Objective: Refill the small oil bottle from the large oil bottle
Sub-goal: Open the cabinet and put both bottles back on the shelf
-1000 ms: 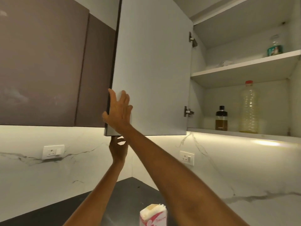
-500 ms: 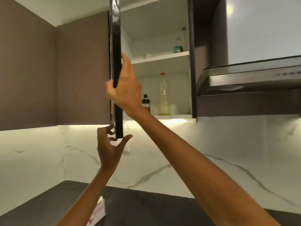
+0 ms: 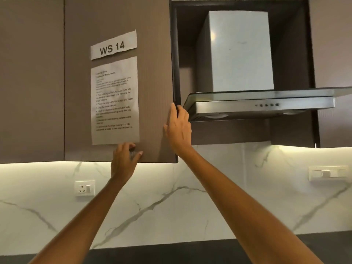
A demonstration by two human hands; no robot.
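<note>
Both hands on a ribbed brown cabinet door point(image 3: 152, 82): right hand point(image 3: 179, 128) flat at its edge, left hand point(image 3: 123, 161) loosely curled, grasping nothing.

Both hands are raised to a brown cabinet door point(image 3: 152, 82). The right hand point(image 3: 179, 128) lies at its right edge, fingers straight; the left hand point(image 3: 123, 159) touches its lower edge, below a taped instruction sheet point(image 3: 114, 100) and a "WS 14" label point(image 3: 113, 45). A steel range hood point(image 3: 262, 101) hangs just right.
</note>
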